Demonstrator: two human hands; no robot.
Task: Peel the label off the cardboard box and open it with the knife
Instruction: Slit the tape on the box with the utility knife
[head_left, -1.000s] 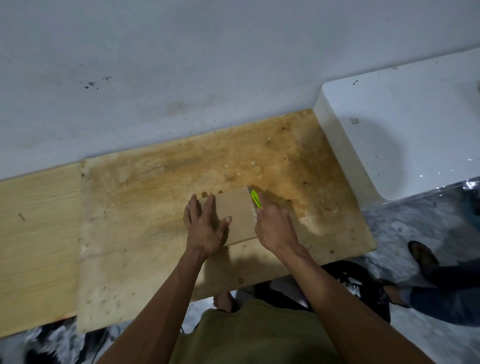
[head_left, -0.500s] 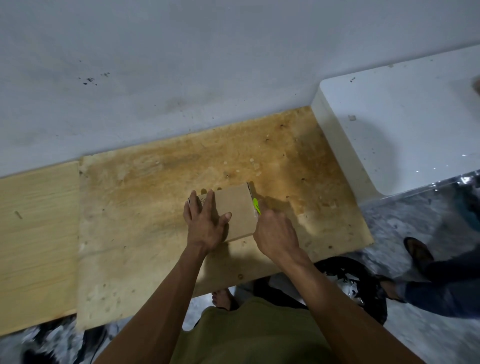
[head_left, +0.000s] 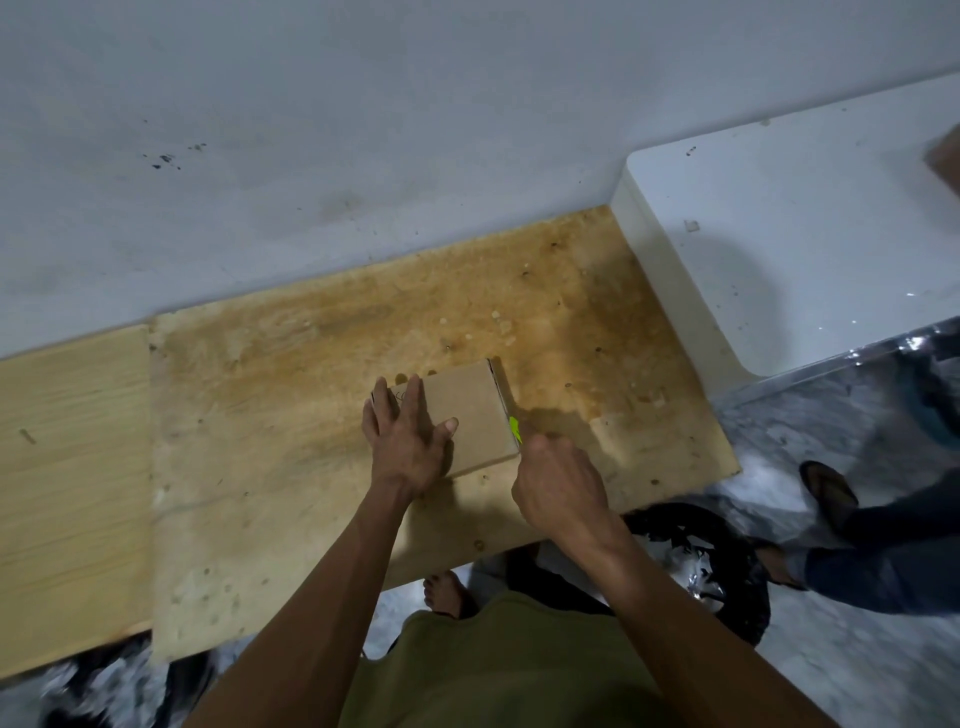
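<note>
One head-worn wide-angle view looks steeply down and forward from above the surface (head_left: 291, 395), close over both forearms, toward the wall (head_left: 363, 130), with the floor (head_left: 857, 675) below the near edge.

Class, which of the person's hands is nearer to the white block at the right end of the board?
Right. The right hand is beside the cardboard box, towards the white block; the left hand lies farther away on the box.
</note>
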